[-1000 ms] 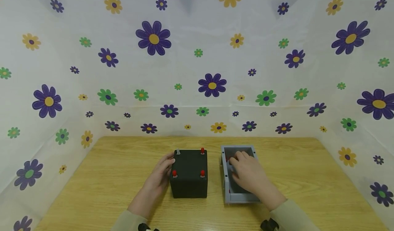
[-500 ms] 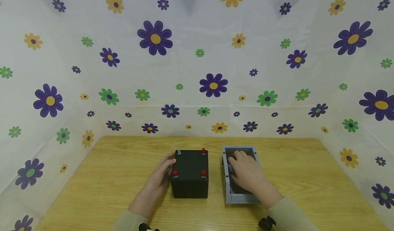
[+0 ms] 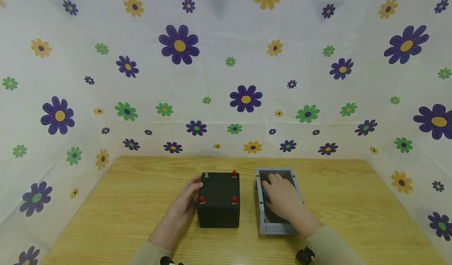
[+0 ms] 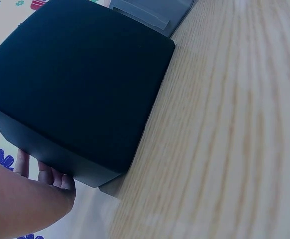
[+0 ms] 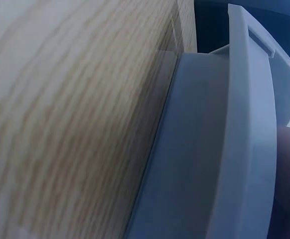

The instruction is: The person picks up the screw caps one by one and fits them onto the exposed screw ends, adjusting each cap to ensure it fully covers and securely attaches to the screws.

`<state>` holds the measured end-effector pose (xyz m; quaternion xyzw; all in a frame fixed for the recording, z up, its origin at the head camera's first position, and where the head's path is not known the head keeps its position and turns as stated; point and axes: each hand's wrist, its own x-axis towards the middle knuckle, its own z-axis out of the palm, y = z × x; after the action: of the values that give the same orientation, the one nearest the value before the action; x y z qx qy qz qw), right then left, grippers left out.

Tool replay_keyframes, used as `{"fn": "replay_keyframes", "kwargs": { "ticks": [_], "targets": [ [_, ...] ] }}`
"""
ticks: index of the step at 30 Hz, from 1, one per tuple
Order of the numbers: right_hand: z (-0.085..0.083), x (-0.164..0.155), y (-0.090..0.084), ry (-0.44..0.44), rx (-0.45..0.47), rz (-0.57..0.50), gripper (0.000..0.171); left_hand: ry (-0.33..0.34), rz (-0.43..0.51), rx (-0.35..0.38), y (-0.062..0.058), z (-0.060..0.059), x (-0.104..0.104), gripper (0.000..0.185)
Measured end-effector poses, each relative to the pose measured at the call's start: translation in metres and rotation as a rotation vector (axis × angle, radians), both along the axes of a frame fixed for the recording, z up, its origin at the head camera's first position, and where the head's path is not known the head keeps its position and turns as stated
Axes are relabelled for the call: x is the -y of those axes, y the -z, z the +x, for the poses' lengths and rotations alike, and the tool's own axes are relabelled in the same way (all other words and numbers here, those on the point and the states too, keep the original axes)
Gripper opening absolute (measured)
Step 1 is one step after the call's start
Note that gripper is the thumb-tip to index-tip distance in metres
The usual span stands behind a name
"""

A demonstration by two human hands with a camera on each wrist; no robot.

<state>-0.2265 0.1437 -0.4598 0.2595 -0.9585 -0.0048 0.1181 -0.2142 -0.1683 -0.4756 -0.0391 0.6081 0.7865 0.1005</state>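
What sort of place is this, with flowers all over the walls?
Probably a staged tabletop booth, not a lived-in room. A flower-printed sheet wraps around three sides of a wooden table, and only a black box and a grey tray sit on it.

The box is matte black, topped with three red pegs and one silvery-grey peg at its corners. Beside it the tray is pale grey (bluish in the right wrist view). The table is light yellow-tan wood with fine darker grain. The backdrop is white, printed with purple, yellow and green flowers. Sleeves are beige-olive.
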Motion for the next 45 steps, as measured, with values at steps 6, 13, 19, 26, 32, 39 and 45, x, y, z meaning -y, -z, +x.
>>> {"fn": "replay_keyframes", "kwargs": {
  "ticks": [6, 13, 19, 26, 32, 39, 45],
  "targets": [
    [-0.002, 0.002, 0.002, 0.006, 0.017, -0.002, 0.037, 0.005, 0.012, 0.001, 0.000, 0.001, 0.000, 0.061],
    [-0.005, 0.003, 0.005, 0.016, 0.020, 0.012, 0.041, -0.001, -0.022, 0.011, 0.000, -0.002, 0.000, 0.062],
    [-0.007, 0.005, 0.004, 0.015, 0.038, 0.023, 0.045, -0.003, -0.014, 0.006, -0.002, -0.002, 0.000, 0.061],
    [-0.008, 0.007, 0.005, 0.022, 0.028, 0.031, 0.046, -0.003, -0.003, 0.009, -0.003, -0.002, 0.000, 0.057],
    [-0.009, 0.007, 0.007, 0.025, 0.021, 0.026, 0.046, 0.001, -0.011, 0.015, -0.004, -0.003, -0.001, 0.058],
    [-0.010, 0.007, 0.009, 0.044, 0.042, 0.010, 0.039, -0.009, -0.024, 0.031, -0.004, -0.001, -0.001, 0.060],
    [-0.010, 0.006, 0.011, 0.035, 0.044, 0.006, 0.039, -0.019, -0.022, 0.030, -0.003, -0.001, -0.002, 0.059]
  ]
}}
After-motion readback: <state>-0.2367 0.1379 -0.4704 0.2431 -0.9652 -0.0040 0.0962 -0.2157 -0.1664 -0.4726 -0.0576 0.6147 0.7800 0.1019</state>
